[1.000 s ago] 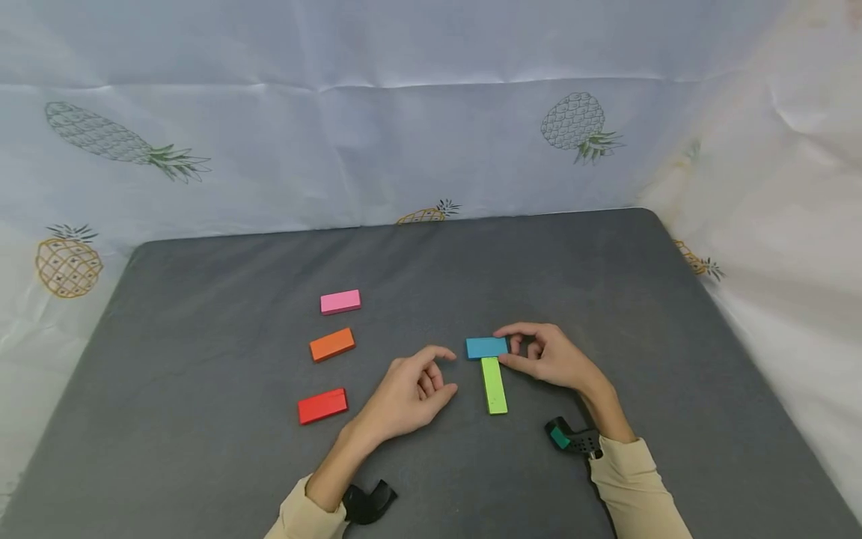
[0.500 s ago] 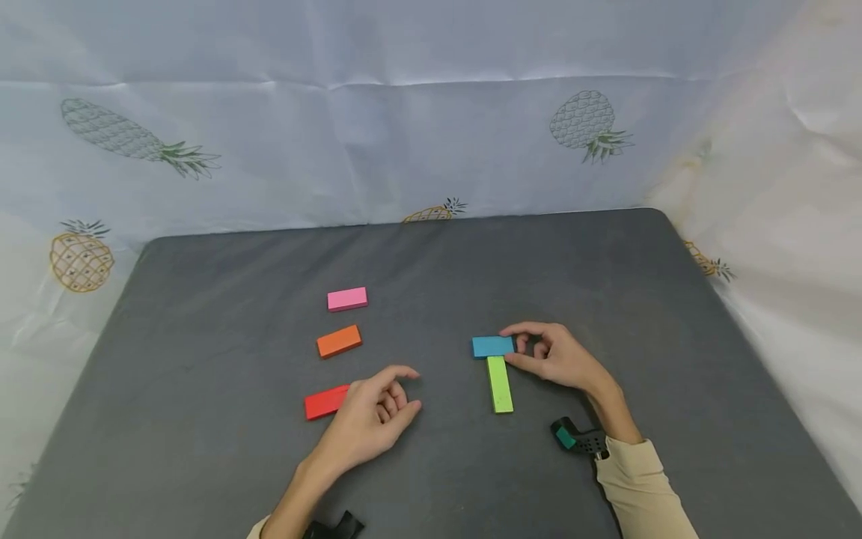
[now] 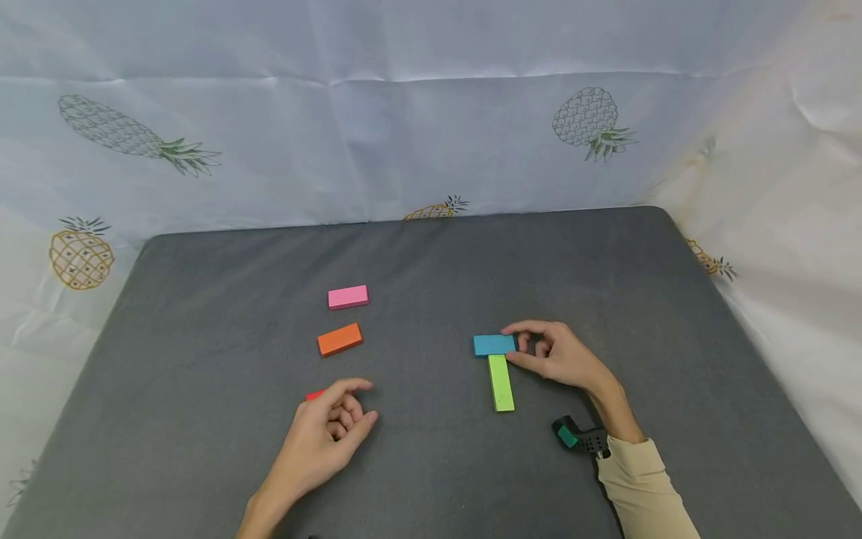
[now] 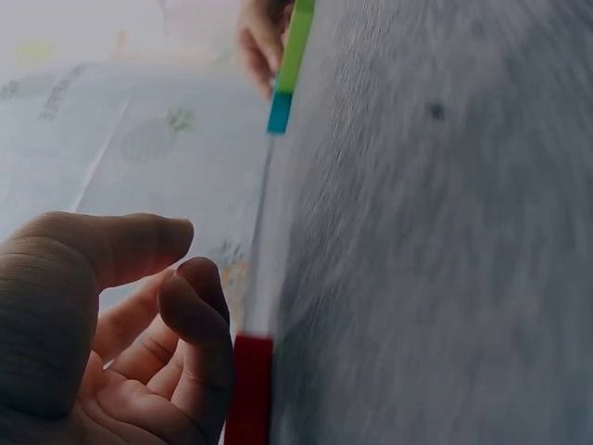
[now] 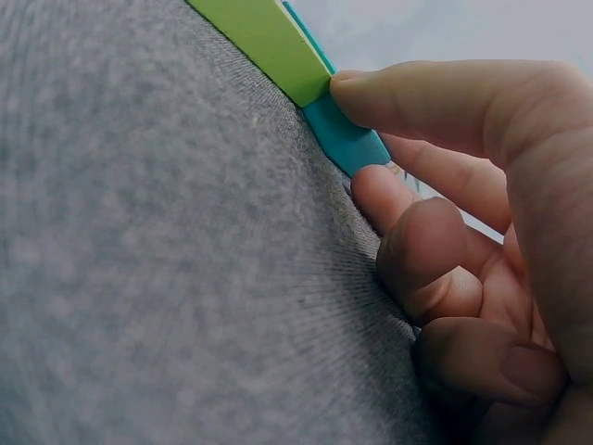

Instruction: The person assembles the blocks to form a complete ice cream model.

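Observation:
My right hand (image 3: 555, 357) pinches the right end of a blue block (image 3: 494, 345), thumb on the near side and index finger on the far side. Against the blue block's near side lies a lime green block (image 3: 501, 383), end-on, so the two form a T on the table. In the right wrist view the thumb tip rests on the blue block (image 5: 347, 139) by the green block (image 5: 269, 46). Over the red block (image 3: 315, 394) is my left hand (image 3: 323, 438), its fingers loosely bent around nothing and covering most of that block; the left wrist view shows the red block (image 4: 249, 389) beside the fingers.
An orange block (image 3: 340, 340) and a pink block (image 3: 348, 297) lie in a column beyond the red one on the dark grey table (image 3: 417, 284). A pale pineapple-print cloth (image 3: 283, 150) hangs behind the table's far edge.
My left hand has moved left and nearer to me, from beside the blue and green blocks to over the red block. My right hand keeps its pinch on the blue block.

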`<state>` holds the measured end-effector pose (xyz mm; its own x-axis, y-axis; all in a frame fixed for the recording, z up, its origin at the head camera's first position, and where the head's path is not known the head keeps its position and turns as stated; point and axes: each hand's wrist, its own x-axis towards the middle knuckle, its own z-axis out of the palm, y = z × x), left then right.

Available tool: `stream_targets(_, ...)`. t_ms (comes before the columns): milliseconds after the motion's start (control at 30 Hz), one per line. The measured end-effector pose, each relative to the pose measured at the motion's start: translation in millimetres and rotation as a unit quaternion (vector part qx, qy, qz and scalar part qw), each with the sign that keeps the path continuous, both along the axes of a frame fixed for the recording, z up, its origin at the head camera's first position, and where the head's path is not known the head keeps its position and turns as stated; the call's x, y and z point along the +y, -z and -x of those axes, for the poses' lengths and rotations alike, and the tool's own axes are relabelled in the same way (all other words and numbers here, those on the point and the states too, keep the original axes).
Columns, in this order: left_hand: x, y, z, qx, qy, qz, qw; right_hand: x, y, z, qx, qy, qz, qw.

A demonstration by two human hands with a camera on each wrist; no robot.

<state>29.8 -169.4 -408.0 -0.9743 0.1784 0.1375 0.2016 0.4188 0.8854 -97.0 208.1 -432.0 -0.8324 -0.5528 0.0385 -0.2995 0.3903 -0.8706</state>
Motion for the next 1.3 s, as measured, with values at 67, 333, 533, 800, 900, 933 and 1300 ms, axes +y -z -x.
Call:
stream_targets(67,-6.6,-1.0,-1.9,0.006,-0.015,0.005,0.9999,-0.2,-0.3,0.0,0.0,0.001,-0.001,1.0)
stream_targets(333,-36.6,-2.1,-10.7,0.002,-0.073,0.032,0.9968,-0.4,-0.6,-0.4,-0.002,-0.004,0.006,1.0)
stream_targets(533,-55.3,0.4,-14.0,0.008,-0.1,0.043,0.994,-0.4,0.2,-0.7,0.002,-0.006,0.012,1.0)
stream_targets(800,-64.6,5.8,-11.6,-0.004,-0.107,0.053,0.9928,-0.6,-0.1,-1.1,0.003,-0.006,0.014,1.0)
stream_targets(900,-65.4,8.1,-11.2,-0.013,-0.112,0.055,0.9921,-0.6,-0.1,-1.1,0.004,-0.007,0.016,1.0)
stream_targets(933,-65.5,8.7,-11.0,-0.016,-0.113,0.057,0.9919,-0.6,0.0,-1.0,0.004,-0.007,0.016,1.0)
stream_targets(1300,-63.8,10.4,-7.8,-0.023,-0.097,0.099,0.99,0.1,0.5,-0.3,0.006,-0.007,0.011,1.0)
